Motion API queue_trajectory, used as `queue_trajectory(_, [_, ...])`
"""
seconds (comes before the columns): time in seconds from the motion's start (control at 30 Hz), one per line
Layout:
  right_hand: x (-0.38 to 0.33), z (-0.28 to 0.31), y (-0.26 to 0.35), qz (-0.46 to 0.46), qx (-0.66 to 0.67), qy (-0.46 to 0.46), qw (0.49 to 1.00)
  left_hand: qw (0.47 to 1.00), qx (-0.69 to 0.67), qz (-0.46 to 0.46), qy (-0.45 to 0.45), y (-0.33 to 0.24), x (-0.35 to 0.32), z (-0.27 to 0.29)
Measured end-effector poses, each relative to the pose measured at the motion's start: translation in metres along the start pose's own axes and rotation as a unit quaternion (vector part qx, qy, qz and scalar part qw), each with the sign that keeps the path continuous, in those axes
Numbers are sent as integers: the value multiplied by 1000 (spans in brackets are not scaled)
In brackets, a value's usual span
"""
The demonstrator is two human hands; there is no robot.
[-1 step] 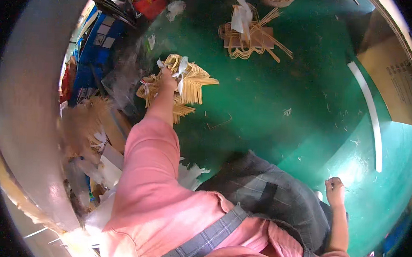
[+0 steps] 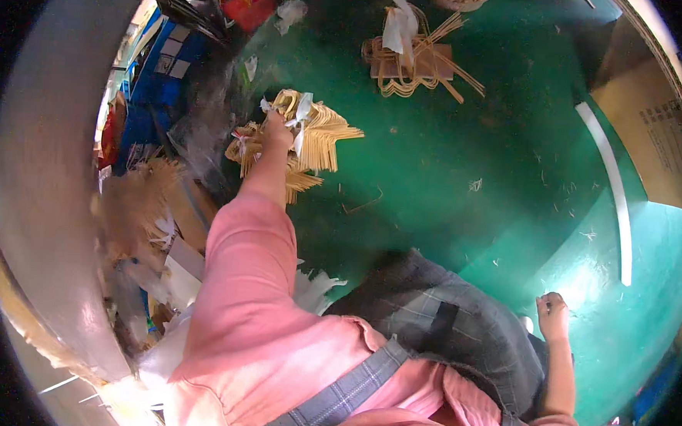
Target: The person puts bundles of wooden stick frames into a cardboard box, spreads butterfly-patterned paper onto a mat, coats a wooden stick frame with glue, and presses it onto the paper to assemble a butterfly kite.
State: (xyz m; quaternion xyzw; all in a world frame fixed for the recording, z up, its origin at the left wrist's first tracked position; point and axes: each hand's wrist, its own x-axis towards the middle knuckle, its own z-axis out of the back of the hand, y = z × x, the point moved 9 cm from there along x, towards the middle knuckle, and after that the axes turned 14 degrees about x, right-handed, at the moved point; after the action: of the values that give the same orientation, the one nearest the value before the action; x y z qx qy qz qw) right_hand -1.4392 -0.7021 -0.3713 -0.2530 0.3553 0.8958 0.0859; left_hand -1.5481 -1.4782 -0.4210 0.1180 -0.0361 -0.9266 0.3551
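Observation:
My left hand [image 2: 278, 131] reaches forward across the floor and is closed on a bundle of bent tan sticks [image 2: 323, 141], at its left side. White strips [image 2: 300, 118] are tied around this bundle. More bent sticks [image 2: 302, 182] lie just below it, partly behind my wrist. My right hand [image 2: 555, 315] is at the lower right, low over the green floor, its fingers curled together. Whatever sits in those fingers is too small and hidden to name.
Ahead, looped tan strips [image 2: 411, 85] lie with a brown block and white cloth. A long white strip [image 2: 611, 175] lies at right beside a cardboard box [image 2: 645, 125]. Along the left are a blue box [image 2: 167, 65], clear plastic and a fringed tan bundle [image 2: 145, 203]. Small scraps dot the floor.

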Motion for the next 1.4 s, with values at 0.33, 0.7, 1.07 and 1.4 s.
queue_trajectory(0.33, [61, -65, 132, 128, 19, 55, 990, 983, -77, -163, 23, -121, -76, 9])
queue_trajectory(0.7, [119, -167, 243, 257, -161, 86, 949, 928, -117, -327, 135, -253, -246, 9])
queue_trajectory(1.07, [118, -179, 222, 314, -140, 29, 939, 958, -164, 7, -235, 24, -122, 59])
queue_trajectory(1.4, [134, -181, 207, 181, 5, 45, 982, 989, 37, 76, 124, 191, -26, -32])
